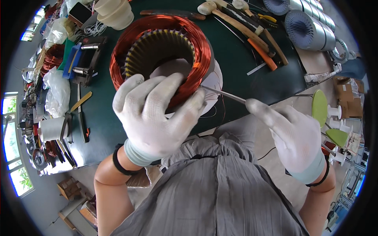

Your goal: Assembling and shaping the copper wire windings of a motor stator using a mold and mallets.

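A motor stator [208, 59] with thick red-copper windings stands on the dark green table, its slotted bore facing up. My left hand [151, 114], in a white glove, is closed over the near rim of the windings. Its fingers reach into the bore and its thumb lies along the outside. My gloved right hand [293, 135] grips a slim metal rod tool [226, 94], forefinger stretched along it. The tool's tip meets the outer side of the windings, just right of my left thumb. My palm hides the tool's handle. Under the stator lies a white round sheet [216, 80].
Hammers [236, 19] and an orange-handled tool [262, 55] lie at the far right. Bare stator cores [309, 31] stand beyond them. On the left are a blue-and-black clamp-like tool [82, 59], a wooden stick [81, 101], a white spool [53, 129] and plastic bags [57, 90].
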`<state>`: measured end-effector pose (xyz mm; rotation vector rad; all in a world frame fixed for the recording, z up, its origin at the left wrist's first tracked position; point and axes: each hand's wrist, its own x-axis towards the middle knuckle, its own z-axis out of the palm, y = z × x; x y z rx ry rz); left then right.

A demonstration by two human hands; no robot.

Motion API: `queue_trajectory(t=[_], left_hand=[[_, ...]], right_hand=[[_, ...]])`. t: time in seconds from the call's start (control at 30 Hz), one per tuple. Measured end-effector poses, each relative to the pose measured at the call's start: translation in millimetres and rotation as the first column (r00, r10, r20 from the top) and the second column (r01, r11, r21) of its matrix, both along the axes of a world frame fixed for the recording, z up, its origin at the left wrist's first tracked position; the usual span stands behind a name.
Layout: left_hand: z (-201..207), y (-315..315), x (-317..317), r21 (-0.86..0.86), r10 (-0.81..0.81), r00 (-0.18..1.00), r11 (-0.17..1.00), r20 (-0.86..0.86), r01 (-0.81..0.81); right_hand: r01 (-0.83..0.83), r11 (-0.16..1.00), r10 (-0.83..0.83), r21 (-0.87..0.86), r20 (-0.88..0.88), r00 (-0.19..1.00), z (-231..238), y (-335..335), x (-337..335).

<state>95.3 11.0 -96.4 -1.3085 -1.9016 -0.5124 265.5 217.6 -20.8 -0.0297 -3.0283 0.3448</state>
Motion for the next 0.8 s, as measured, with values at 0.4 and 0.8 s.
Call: queue_trajectory(t=[0.4, 0.8], left_hand=[[-16.3, 35.4, 13.8, 0.127, 0.211, 0.976, 0.971, -0.061, -0.202], [68.0, 30.6, -127.7, -0.083, -0.166, 0.499, 0.894, 0.85, 0.439]], right_hand=[[-0.108, 0.905, 0.098, -0.412, -0.045, 0.994, -13.1, 12.6, -61.0], [0.129, 0.8, 0.107, -0.586, 0.351, 0.93, -11.2, 15.5, -61.3]])
